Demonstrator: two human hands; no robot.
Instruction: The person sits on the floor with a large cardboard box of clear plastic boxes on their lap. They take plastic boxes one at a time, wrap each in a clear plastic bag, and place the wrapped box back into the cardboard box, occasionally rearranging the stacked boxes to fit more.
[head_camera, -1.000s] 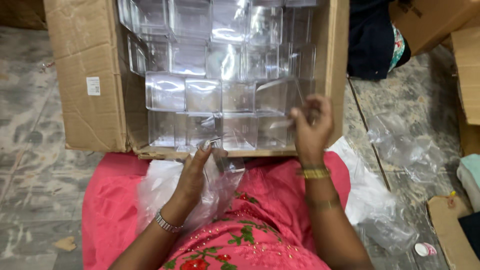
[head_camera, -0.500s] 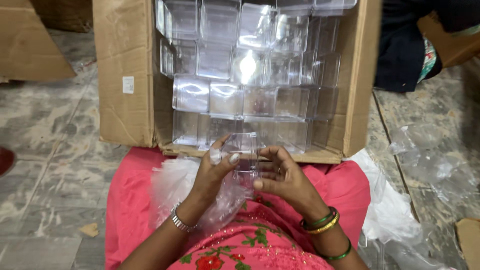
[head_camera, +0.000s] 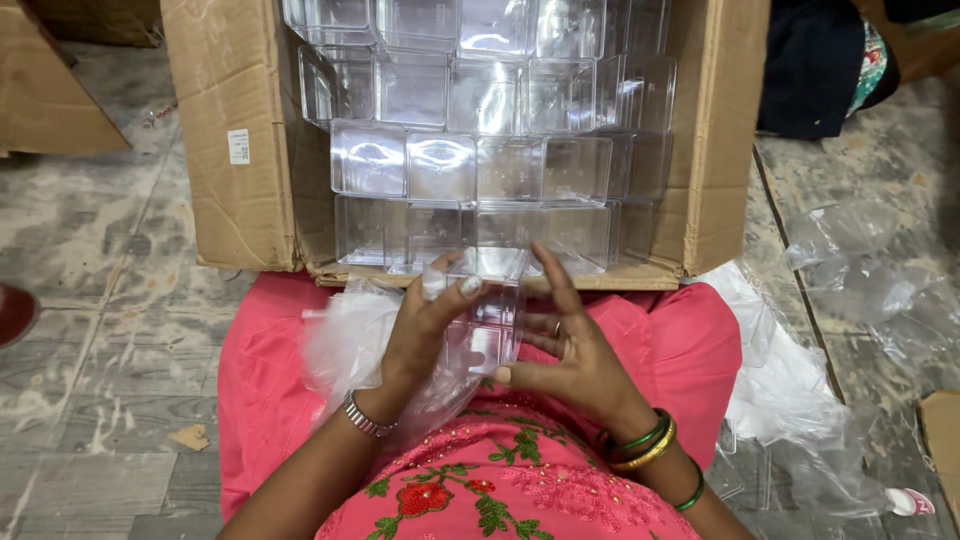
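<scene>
Your left hand (head_camera: 425, 325) and right hand (head_camera: 565, 350) pinch one clear plastic box (head_camera: 487, 318) between them over your lap, fingers pressed on its sides. The cardboard carton (head_camera: 240, 120) holds many stacked clear boxes (head_camera: 470, 165); most look unhandled.

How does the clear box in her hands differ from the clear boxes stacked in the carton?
The clear box in hand is single, tilted and held between the left hand and right hand over the pink lap; the stacked boxes sit in neat rows inside the cardboard carton. The held one touches a thin plastic bag; the stacked ones show no wrap. Both are transparent, empty, squarish plastic.
</scene>
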